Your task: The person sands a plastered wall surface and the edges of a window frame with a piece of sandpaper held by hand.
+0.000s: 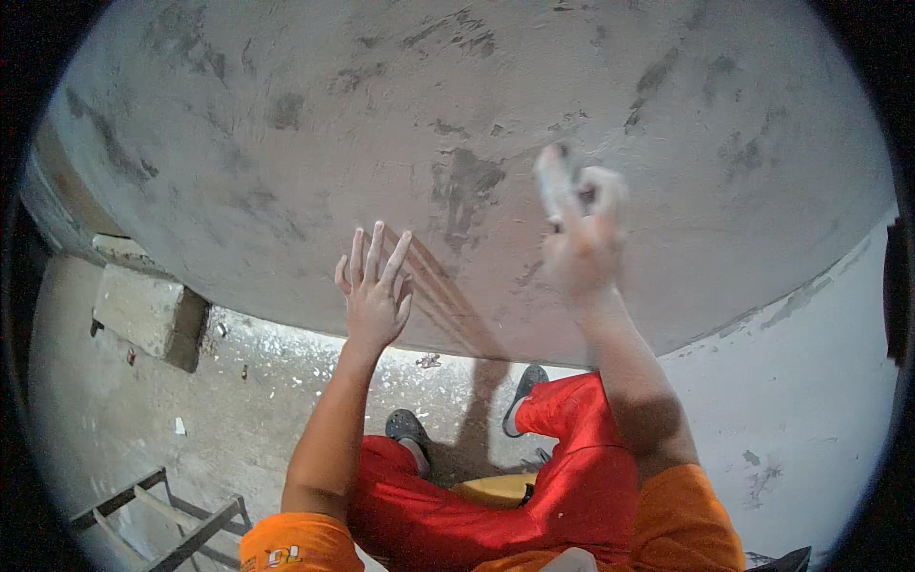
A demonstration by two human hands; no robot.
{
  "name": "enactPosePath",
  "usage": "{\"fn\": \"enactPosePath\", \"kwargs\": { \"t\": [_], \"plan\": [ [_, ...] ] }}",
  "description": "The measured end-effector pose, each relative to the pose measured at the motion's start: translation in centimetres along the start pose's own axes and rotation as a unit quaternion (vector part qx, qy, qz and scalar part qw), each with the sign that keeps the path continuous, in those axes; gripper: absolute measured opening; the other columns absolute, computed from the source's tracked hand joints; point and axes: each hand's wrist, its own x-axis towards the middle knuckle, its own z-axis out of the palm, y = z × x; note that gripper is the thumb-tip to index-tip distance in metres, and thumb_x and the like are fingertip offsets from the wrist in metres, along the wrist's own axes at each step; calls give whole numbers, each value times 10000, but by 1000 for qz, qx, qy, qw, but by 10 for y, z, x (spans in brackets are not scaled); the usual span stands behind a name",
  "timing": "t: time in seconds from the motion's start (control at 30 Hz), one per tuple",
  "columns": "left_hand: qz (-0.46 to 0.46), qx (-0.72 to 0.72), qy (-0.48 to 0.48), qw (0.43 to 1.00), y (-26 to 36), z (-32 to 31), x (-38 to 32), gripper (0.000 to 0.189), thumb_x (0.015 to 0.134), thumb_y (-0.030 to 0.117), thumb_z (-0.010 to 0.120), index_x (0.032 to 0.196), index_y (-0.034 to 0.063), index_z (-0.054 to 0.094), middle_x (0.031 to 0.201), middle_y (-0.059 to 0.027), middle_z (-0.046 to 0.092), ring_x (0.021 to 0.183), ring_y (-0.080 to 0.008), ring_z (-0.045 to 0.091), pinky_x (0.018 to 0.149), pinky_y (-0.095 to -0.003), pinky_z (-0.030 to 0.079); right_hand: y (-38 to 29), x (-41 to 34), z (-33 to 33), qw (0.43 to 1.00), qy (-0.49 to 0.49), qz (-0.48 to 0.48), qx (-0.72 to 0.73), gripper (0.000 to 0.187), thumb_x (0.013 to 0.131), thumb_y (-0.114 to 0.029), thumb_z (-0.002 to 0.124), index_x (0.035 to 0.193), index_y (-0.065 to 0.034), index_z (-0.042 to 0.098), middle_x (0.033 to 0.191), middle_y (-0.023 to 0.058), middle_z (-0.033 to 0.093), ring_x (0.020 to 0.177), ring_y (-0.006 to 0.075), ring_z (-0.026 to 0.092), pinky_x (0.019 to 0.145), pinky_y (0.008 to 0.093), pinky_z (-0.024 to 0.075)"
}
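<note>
In front of me rises a plastered wall with grey, patchy dark marks and rough spots. My left hand has its fingers spread at the lower part of this wall and casts a long shadow on it. It holds nothing; whether the fingertips touch the surface is not plain. My right hand, dusted white and blurred, is higher up and to the right, close to a dark bare patch. Its fingers are bent apart around a pale blurred shape, and I cannot tell whether that is a held item.
A pale block stands against the wall's foot at left. White flakes litter the concrete floor. A slatted frame sits at lower left. Something yellow is between my legs. A second, whiter wall meets the first at right.
</note>
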Motion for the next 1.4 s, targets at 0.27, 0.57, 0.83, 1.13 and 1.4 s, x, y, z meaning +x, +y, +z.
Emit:
{"fn": "enactPosePath", "kwargs": {
  "t": [0.27,0.57,0.83,1.13,1.4],
  "plan": [
    [-50,-12,-2,999,18,-3,-3,868,863,210,732,1623,274,319,1738,-104,132,1594,-335,96,1210,-539,139,-1,0,-4,999,-49,-18,12,657,796,-31,712,1416,-232,631,1089,52,466,994,232,510,591,342,575],
    [-71,-88,96,989,35,19,4,837,855,192,723,1592,201,327,1701,-146,186,1559,-356,166,1194,-536,149,-10,-19,16,993,-91,-76,-4,680,752,-83,733,1409,-231,640,1077,35,490,995,222,520,536,333,561],
    [-88,-111,165,976,61,23,26,750,927,191,688,1570,109,312,1682,-226,146,1555,-408,124,1220,-563,113,36,9,-29,999,-32,34,4,613,804,-140,689,1410,-223,654,1053,33,493,941,215,521,612,333,524],
    [-98,-65,87,989,67,0,15,790,937,299,695,1618,158,319,1718,-172,154,1566,-358,163,1215,-516,144,36,-4,-25,999,-43,-8,32,616,755,-42,705,1357,-175,687,1049,62,515,936,234,542,630,370,538],
    [-77,-32,-9,997,35,-25,-19,813,910,255,712,1625,188,330,1723,-129,186,1573,-330,186,1206,-495,176,16,-15,-3,993,-64,-94,-25,624,767,-57,729,1368,-211,666,1118,59,523,950,226,541,579,318,548]
  ]
}}
